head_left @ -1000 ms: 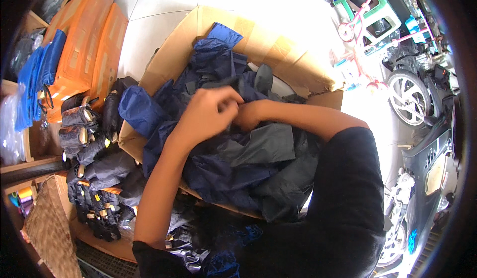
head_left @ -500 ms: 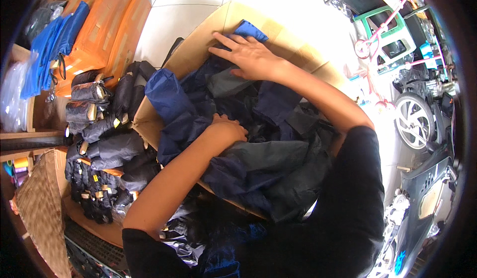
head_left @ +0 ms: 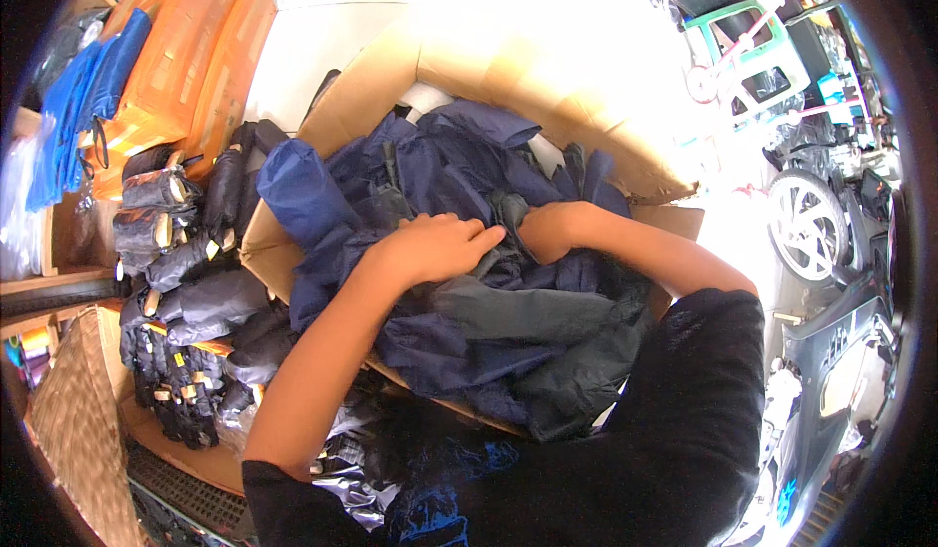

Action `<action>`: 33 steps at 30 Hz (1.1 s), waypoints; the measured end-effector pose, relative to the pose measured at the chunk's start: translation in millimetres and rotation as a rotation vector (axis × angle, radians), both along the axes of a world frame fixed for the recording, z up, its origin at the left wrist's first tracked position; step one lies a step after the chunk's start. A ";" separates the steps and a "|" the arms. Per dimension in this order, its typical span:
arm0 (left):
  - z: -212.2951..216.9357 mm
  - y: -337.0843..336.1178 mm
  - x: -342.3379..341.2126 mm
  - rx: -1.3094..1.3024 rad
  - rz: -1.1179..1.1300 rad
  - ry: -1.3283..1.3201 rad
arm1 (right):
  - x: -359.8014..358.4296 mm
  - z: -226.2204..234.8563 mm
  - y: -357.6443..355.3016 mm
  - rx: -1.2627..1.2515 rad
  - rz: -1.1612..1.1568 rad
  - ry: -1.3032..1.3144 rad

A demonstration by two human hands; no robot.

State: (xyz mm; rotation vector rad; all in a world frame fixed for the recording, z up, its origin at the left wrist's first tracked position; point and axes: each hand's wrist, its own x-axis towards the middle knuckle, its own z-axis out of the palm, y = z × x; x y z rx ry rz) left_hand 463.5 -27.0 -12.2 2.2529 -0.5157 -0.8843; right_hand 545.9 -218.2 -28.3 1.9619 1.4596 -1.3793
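Observation:
A heap of thin, crinkled navy cloth (head_left: 445, 161) and dark grey cloth (head_left: 518, 313) fills a large open cardboard box (head_left: 674, 220) in front of me. My left hand (head_left: 430, 249) rests palm down on the middle of the heap, thumb apart from the other fingers. Just right of it, my right hand (head_left: 555, 231) is curled into the folds, closed on dark cloth, with its fingertips hidden. One navy piece bulges over the box's left rim. Whether the pieces are separate garments or sheets cannot be made out.
Left of the box lie several rolled black bundles (head_left: 210, 298). Orange wrapped boxes (head_left: 181, 68) and blue folded cloth (head_left: 88, 122) stand at the far left. A motorcycle (head_left: 831, 371), a wheel (head_left: 809, 223) and a green-edged stool (head_left: 757, 59) are on the right.
My right hand has come down and nearer from the box's far side into the middle. Navy cloth now lies higher over the far part. My left hand has shifted slightly and its thumb shows.

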 end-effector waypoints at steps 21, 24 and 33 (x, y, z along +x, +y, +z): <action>7.0 -36.8 -23.9 0.187 -0.343 0.279 | 18.2 -11.1 9.9 0.047 -0.030 -0.470; 9.8 -36.4 -22.5 0.190 -0.342 0.296 | 31.3 -31.4 33.0 0.853 -0.093 -0.519; 6.7 -35.4 -22.5 0.180 -0.334 0.259 | 71.7 -70.7 55.6 0.504 -0.510 -0.476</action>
